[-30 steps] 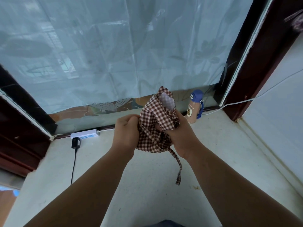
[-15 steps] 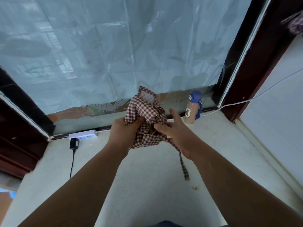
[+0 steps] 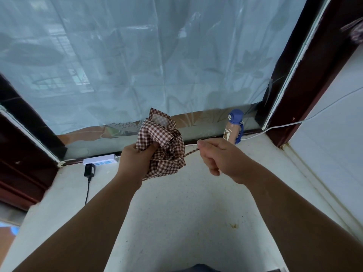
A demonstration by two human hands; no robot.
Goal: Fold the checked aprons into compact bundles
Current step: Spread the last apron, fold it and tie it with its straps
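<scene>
- A black adapter [image 3: 89,170] lies on the pale ledge [image 3: 176,222], its lead running toward the viewer. It sits just in front of a white power strip [image 3: 100,159] that lies along the foot of the window.
- The left hand [image 3: 135,161] is closed round the brown-and-white checked apron [image 3: 163,146], fingers curled into the cloth.
- The apron is bunched into a loose bundle, held up in the air above the ledge, in front of the window's lower edge.
- A thin checked tie [image 3: 189,153] runs taut from the bundle to the right.
- The right hand [image 3: 218,156] pinches the end of that tie between thumb and forefinger, its other fingers curled in.
- A tan bottle [image 3: 232,127] with a blue cap stands upright on the ledge against the glass, near the right corner. Its cap is on and its contents cannot be seen.
- A white cable [image 3: 284,125] trails from behind the bottle up along the right wall.
</scene>
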